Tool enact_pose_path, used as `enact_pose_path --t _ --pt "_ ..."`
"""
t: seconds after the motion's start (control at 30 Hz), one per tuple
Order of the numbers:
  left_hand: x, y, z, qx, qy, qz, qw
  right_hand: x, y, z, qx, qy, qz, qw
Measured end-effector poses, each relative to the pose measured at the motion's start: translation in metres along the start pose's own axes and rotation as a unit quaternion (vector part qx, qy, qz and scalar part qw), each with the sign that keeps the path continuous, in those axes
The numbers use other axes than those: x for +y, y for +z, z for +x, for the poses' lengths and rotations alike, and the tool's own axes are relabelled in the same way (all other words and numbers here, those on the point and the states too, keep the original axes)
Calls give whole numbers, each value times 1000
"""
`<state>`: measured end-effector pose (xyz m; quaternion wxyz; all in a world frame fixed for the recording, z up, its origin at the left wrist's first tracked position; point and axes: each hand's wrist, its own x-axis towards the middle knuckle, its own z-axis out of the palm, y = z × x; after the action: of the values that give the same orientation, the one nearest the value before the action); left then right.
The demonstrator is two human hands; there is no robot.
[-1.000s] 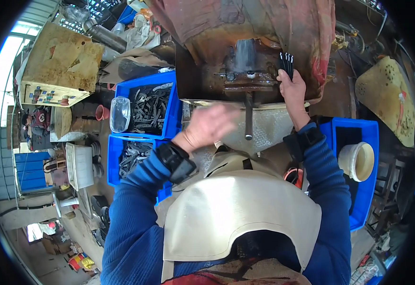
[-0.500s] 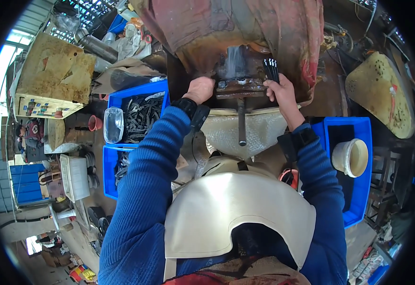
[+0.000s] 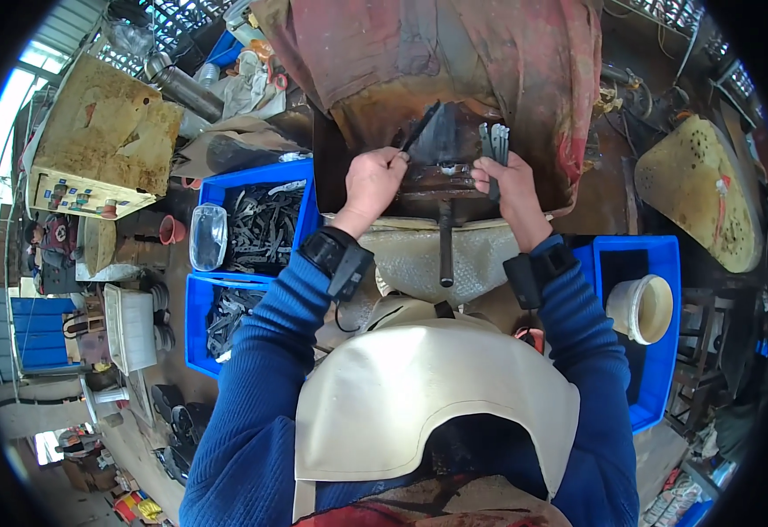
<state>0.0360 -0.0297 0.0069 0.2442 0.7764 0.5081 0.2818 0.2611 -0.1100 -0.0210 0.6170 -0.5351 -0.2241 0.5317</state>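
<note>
**Operator:** Metal strip (image 3: pixel 421 128), thin and dark, is what I watch. It sits pinched in the left hand (image 3: pixel 373 182), rising from the fingers (image 3: pixel 396 158) up and to the right, its long axis slanting towards the dark machine head (image 3: pixel 447 145) under the rust-red housing (image 3: pixel 437 53).

**Second:** Which hand is nearer to it?

**Operator:** The left, plainly; its fingers are closed on the strip's lower end. The free upper end points away from me, close to the machine head. I cannot tell whether the tip touches it.

**Second:** And the right?

**Operator:** The right hand (image 3: pixel 509 186) is just across the machine head, fingers closed round a small bundle of grey strips (image 3: pixel 493 140) that stand upright above the knuckles. Their long axes run nearly straight up, while my single strip leans. The two hands are near each other, with the machine head between them.

**Second:** What lies below?

**Operator:** A dark vertical rod (image 3: pixel 445 250) hangs down from the machine between my forearms, in front of a pale padded sheet (image 3: pixel 419 255). To my left, two blue bins stand one behind the other: the farther bin (image 3: pixel 305 189) is full of dark metal pieces, and the nearer bin (image 3: pixel 196 329) holds more of them. A clear plastic container (image 3: pixel 208 237) rests at the farther bin's left edge.

**Second:** The right side?

**Operator:** Another blue bin (image 3: pixel 661 351) with a white bucket (image 3: pixel 641 307) inside it, well apart from both hands. Both wrists wear black bands, and blue sleeves cover my arms.
</note>
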Motion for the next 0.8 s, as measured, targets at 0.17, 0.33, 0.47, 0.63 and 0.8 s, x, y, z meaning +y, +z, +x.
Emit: enact_pose_path --t 0.17,0.33,0.47,0.63,0.8 --pt "34 14 -16 85 157 80 981 5 45 -2 2 19 182 983" --pt "40 30 -37 51 191 170 965 20 52 -3 4 -5 186 983" --pt "42 24 -48 25 225 161 961 19 43 -8 2 0 184 983" --pt "17 -2 -28 -20 138 -52 989 11 20 -6 1 -38 90 995" --pt "-21 -13 17 -62 -7 -51 997 5 -22 12 27 -91 -23 995"
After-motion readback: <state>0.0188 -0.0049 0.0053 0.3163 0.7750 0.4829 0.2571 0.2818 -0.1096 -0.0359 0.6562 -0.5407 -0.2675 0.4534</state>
